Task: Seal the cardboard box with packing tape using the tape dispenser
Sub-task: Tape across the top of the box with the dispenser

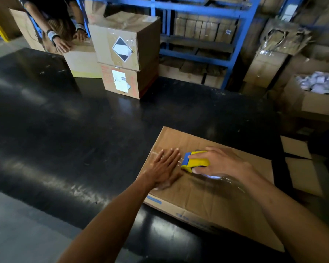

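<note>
A flat brown cardboard box (201, 194) lies on the black table (84, 130) at the lower right. My left hand (164, 166) rests flat, fingers spread, on the box's left end, pressing on clear tape there. Just to its right, my right hand (222, 162) grips a yellow and blue tape dispenser (195, 161) that sits on the box top. A strip of clear packing tape (226, 179) shines along the box under my right wrist.
Two stacked cardboard boxes (125, 54) stand at the table's far side, with a smaller box (82, 59) beside them under another person's hands (65, 42). Blue shelving (198, 54) holds cartons behind. An open box of white items (315, 92) sits at the right.
</note>
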Tool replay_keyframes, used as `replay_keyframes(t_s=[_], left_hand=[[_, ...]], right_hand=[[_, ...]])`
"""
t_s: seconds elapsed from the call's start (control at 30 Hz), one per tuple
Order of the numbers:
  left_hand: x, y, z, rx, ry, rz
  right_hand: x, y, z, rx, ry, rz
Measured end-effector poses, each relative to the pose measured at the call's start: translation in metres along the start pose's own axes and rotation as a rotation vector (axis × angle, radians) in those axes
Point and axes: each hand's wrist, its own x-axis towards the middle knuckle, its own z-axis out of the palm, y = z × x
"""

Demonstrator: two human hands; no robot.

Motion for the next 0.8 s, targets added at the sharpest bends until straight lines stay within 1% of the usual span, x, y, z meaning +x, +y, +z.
replay_keyframes(t_s=[0.07, 0.13, 0.4, 0.47, 0.53, 0.63, 0.8], left_hand=[[-0.003, -0.002, -0.001, 0.004, -0.008, 0.015], [-0.004, -0.004, -0.001, 0.023, 0.021, 0.019], [-0.004, -0.006, 0.002, 0.025, 0.056, 0.019], [-0.005, -0.006, 0.002, 0.018, 0.054, 0.019], [-0.006, -0.006, 0.001, 0.006, 0.059, 0.024], [-0.004, -0.007, -0.001, -0.009, 0.057, 0.047], [-0.004, -0.003, -0.004, 0.030, 0.028, 0.031]], right_hand=[[0.000, -0.003, 0.006, 0.005, 0.025, 0.039], [0.001, -0.005, 0.010, 0.013, 0.044, 0.040], [-0.008, -0.010, 0.003, -0.010, 0.024, 0.037], [-0.020, 0.002, 0.002, -0.030, 0.012, 0.046], [-0.039, 0.023, 0.001, -0.057, -0.035, 0.067], [-0.063, 0.046, 0.006, -0.046, -0.106, 0.139], [-0.059, 0.040, 0.003, -0.069, -0.067, 0.137]])
